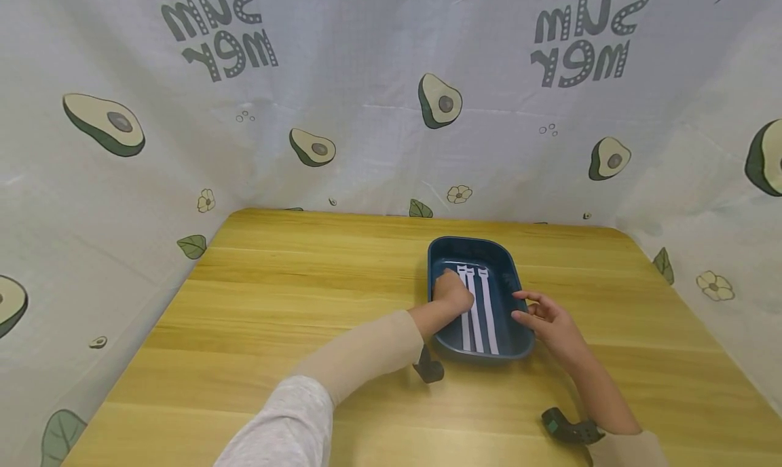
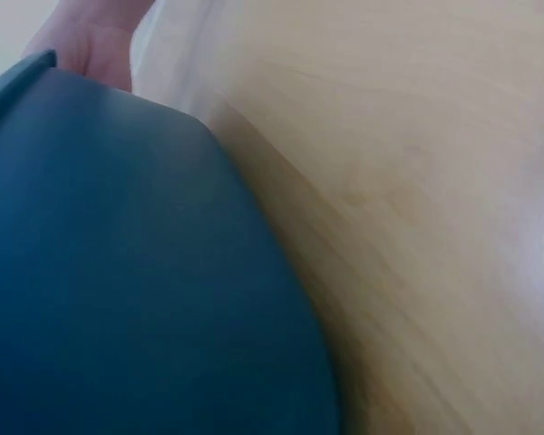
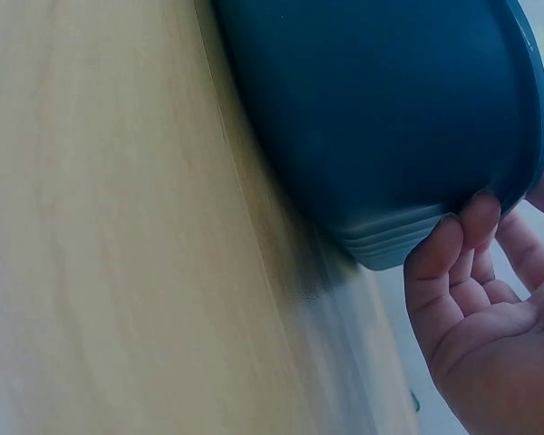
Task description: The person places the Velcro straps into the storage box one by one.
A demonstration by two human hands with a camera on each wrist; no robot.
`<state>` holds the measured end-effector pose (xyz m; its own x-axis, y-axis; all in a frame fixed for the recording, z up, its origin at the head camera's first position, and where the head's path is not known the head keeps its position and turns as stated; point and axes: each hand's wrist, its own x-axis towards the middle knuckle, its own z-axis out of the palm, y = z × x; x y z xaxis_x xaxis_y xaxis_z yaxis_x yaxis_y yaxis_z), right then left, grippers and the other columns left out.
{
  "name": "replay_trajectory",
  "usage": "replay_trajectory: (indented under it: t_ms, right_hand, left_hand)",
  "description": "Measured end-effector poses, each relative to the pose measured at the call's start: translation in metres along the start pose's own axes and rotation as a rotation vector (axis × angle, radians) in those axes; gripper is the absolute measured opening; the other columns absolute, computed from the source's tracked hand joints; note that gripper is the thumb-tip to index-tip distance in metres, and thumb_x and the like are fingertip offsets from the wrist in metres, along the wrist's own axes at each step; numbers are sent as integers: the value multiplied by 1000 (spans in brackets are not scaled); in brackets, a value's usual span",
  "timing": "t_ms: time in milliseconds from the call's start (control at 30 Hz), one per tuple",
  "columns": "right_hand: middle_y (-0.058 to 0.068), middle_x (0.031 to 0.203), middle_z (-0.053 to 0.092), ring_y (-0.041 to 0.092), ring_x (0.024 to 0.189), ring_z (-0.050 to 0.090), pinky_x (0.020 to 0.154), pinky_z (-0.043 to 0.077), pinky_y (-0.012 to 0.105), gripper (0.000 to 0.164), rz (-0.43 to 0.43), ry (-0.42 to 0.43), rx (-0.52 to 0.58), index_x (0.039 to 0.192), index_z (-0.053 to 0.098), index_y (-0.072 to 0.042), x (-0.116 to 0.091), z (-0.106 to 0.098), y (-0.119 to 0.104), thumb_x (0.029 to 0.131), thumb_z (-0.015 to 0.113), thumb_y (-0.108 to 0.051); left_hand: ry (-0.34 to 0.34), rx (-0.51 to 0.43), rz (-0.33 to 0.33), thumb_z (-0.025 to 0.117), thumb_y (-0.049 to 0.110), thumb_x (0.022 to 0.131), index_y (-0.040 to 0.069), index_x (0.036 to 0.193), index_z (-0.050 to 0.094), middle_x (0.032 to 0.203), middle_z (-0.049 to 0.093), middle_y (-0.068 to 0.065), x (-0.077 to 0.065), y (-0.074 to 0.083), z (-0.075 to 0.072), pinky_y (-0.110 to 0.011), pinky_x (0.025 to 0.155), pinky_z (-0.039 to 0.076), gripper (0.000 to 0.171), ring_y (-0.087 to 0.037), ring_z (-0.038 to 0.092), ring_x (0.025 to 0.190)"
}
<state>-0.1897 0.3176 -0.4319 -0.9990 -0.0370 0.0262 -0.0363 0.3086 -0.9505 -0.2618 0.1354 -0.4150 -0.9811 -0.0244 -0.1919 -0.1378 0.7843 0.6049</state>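
Observation:
A dark blue oval tray (image 1: 472, 242) stands on the wooden table (image 1: 275, 304), right of centre. Three white strips (image 1: 487, 311) lie side by side along its floor. My left hand (image 1: 453, 292) reaches into the tray and rests over the leftmost strip; its fingers point down and away, so they are hidden. My right hand (image 1: 540, 311) sits at the tray's right rim with relaxed fingers. In the right wrist view those fingers (image 3: 471, 245) lie loosely against the tray's outer wall (image 3: 372, 118). The left wrist view shows only the tray wall (image 2: 118, 272) and a bit of palm (image 2: 95, 45).
A white cloth printed with avocados (image 1: 440, 100) walls the table on the back and both sides. Bare wood stretches left of the tray. A black wrist band (image 1: 568, 426) sits on my right forearm near the front edge.

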Motion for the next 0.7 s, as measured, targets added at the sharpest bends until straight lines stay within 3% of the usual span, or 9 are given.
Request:
replay_trajectory:
  t_ms: [200,367,533,700]
  right_hand:
    - [1,82,49,10,60,40,51,37,26,33,-3,-1,-1,125,55,-7,-3,0,0,94,66,-11]
    - [2,84,49,11,63,43,53,39,26,38,-11,-13,-32,127,52,-2,-4,2,-3,95,66,-16]
    - [3,85,49,10,65,46,55,42,26,43,-11,-23,-56,130,50,1,-3,3,-6,95,66,-18]
    - [1,89,51,10,70,52,58,44,25,41,-26,-19,-51,132,51,-3,-1,-2,-4,96,65,-19]
  left_hand:
    - [58,-138,16,73,14,84,-3,133,46,119,62,-12,-3,0,0,-33,96,49,58,-22,59,107]
    - [80,-351,61,66,9,88,3,112,56,99,62,-8,-3,-6,-5,-32,81,52,27,-22,58,91]
    - [64,-538,97,68,11,88,9,95,59,85,59,-2,-4,-7,-21,-30,70,49,11,-17,55,78]
    - [35,-701,148,68,8,89,7,94,63,83,62,-1,-7,-9,-48,-27,66,50,7,-13,56,72]
